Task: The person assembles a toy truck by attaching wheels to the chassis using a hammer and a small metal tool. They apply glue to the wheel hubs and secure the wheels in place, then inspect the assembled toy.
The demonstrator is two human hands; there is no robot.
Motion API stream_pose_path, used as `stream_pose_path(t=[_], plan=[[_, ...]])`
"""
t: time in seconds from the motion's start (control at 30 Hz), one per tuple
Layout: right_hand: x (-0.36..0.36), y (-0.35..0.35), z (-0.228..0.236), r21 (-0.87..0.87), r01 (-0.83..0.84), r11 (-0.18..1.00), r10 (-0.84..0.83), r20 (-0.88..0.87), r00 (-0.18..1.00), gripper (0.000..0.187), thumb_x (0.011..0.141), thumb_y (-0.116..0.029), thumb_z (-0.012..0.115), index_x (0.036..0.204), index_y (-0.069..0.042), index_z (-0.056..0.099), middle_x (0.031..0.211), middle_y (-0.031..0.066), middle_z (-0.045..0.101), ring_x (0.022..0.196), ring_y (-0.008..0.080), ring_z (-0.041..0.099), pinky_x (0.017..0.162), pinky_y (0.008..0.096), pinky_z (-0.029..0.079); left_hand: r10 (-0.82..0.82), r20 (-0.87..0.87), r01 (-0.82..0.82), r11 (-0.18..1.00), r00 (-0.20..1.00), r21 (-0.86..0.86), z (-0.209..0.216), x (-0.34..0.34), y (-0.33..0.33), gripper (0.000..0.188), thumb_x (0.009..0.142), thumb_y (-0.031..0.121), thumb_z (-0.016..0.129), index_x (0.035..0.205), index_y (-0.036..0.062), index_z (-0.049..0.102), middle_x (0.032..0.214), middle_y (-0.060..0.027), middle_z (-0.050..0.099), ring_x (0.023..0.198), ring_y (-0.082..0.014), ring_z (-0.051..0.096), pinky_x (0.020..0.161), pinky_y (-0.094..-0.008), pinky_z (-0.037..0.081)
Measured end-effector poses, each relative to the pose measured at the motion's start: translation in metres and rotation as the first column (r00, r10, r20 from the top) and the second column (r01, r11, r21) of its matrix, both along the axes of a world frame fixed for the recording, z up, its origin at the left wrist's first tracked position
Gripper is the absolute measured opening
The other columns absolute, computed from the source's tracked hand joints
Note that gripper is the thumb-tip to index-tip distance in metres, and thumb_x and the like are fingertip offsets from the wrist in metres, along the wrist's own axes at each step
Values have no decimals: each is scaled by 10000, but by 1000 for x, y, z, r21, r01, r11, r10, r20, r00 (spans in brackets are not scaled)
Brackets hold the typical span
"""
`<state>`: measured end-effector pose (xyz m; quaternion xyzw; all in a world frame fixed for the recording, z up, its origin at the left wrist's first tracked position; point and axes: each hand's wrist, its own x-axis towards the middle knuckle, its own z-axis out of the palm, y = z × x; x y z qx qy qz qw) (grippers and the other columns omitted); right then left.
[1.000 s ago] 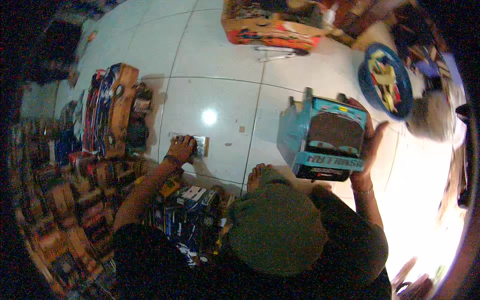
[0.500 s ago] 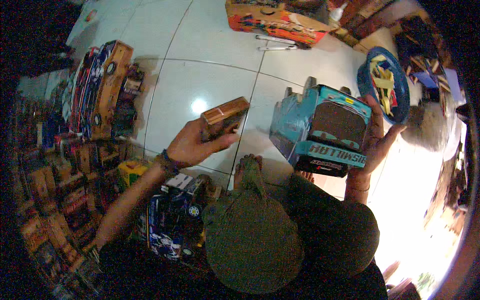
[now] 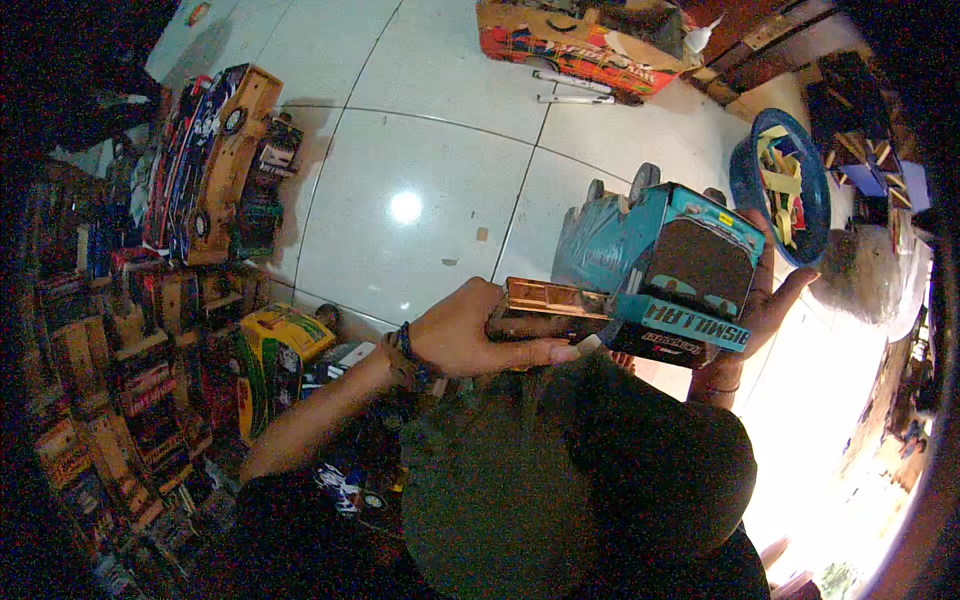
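A teal toy truck (image 3: 640,235), its windscreen dark and its wheels pointing up and away, is held over my lap. My right hand (image 3: 765,300) grips it along its right side, thumb sticking outward. Between the fingers and thumb of my left hand (image 3: 460,335) is a small open wooden box-shaped piece (image 3: 555,297) with a divider inside. That piece sits right against the truck's lower left corner; whether the two touch, I cannot tell. My left fingers are partly hidden behind the piece.
Several toy trucks lie on their sides at left (image 3: 215,170), with a yellow toy truck (image 3: 285,345) nearer me. Stacked wooden parts (image 3: 110,390) fill the lower left. Ahead are two markers (image 3: 573,97) and an orange-red toy truck body (image 3: 580,50). A blue basin (image 3: 742,175) of scraps stands at right.
My left hand has moved right with the wooden piece, from over the floor tiles to the teal truck's lower left corner. The right hand keeps its hold; the view has shifted slightly.
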<state>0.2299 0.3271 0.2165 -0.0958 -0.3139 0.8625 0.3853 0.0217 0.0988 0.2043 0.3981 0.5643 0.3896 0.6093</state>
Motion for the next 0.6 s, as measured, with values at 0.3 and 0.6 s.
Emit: stream_pose_path(t=[0.3, 0.6], plan=[[1, -1, -3, -72, 65, 995, -56, 127, 990, 776, 977, -675, 292, 1340, -25, 509, 1327, 192, 564, 1213, 343, 549, 1065, 489, 407, 3, -35, -1, 999, 999, 46, -2, 2, 11, 528, 848, 523, 724, 1083, 52, 693, 736, -50, 701, 646, -124, 651, 615, -287, 513], [-2, -5, -1, -84, 27, 996, -22, 57, 998, 676, 1015, -576, 307, 1259, -6, 576, 1237, 150, 623, 1210, 325, 542, 1082, 479, 372, -16, 78, 12, 999, 997, 50, -3, 1, 11, 503, 853, 491, 735, 1096, 55, 679, 765, -38, 699, 702, -112, 656, 648, -274, 508]])
